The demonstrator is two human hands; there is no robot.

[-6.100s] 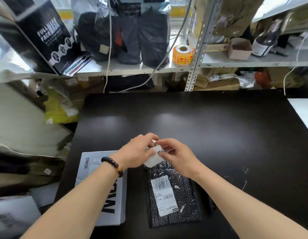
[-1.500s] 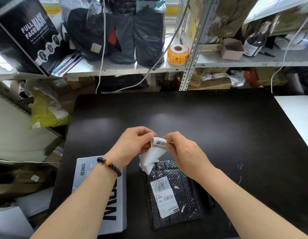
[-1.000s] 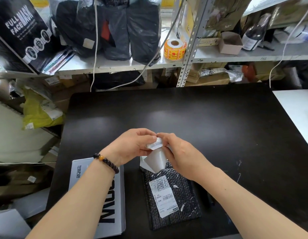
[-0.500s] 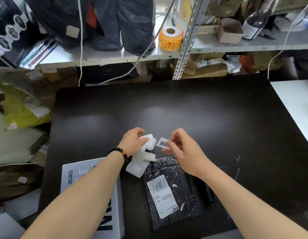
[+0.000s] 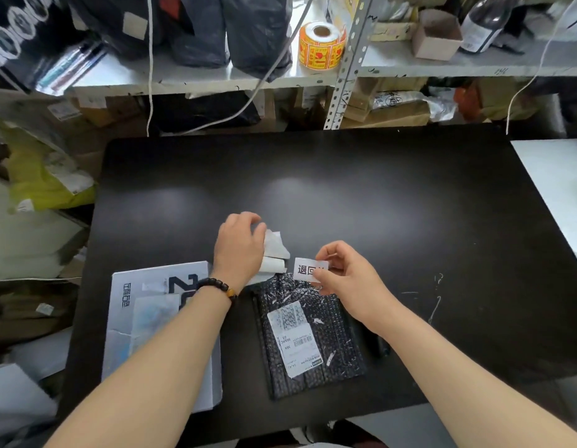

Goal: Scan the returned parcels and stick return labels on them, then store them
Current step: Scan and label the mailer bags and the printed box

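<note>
A small white return label [image 5: 309,270] printed with black characters is pinched in the right hand [image 5: 347,281], just above the far end of a black bubble-wrap parcel [image 5: 309,337] on the black table [image 5: 377,205]; the left hand [image 5: 240,247] grips crumpled white backing paper [image 5: 276,250]; a white printed box [image 5: 158,324] lies left.

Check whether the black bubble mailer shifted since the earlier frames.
No. The black bubble mailer keeps the same gap and offset to the grey box on its left; only the camera tilted.

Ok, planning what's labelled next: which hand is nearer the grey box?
Left. The left hand is by the far right corner of the grey box; the right hand, pinching the return label, is over the black parcel.
</note>
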